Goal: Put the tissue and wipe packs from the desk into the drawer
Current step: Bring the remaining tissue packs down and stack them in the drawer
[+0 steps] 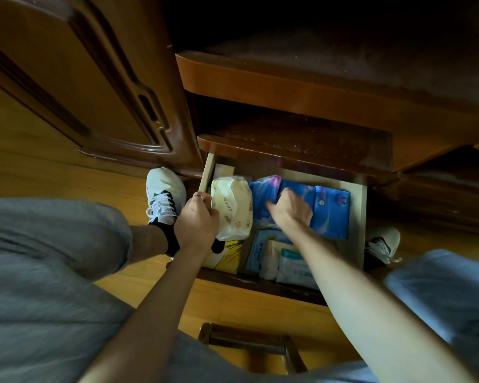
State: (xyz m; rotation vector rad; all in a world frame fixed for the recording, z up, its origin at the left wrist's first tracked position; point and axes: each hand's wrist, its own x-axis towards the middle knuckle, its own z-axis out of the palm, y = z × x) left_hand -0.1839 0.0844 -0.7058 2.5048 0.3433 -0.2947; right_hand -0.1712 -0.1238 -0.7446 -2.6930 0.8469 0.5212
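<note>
1. Head view: an open wooden drawer (360, 205) sits pulled out low in a dark brown cabinet, seen from above, with the person's two bare arms reaching down into it.
2. The left hand (197, 219) grips a cream-yellow wipe pack (233, 205) by its left edge, fingers curled round the plastic; the pack stands tilted over the drawer's left part.
3. The right hand (288, 208) is clenched on a blue tissue pack (329, 214), fingers curled down onto its wrapper; this pack lies in the back right part of the drawer, just beside the wipe pack.
4. At the drawer's front lie more packs: a yellow printed pack (228, 255) under the wipe pack, a light blue pack (256, 252), and a white and teal pack (293, 264) close to the front wall, partly hidden by the right forearm.
5. A white sneaker with black sock (165, 200) stands on the wooden floor (67, 172) left of the drawer; another sneaker (382, 241) shows at its right.
6. Grey trousers (53, 258) fill the lower left, and a small wooden stool (249, 341) sits below the drawer.
</note>
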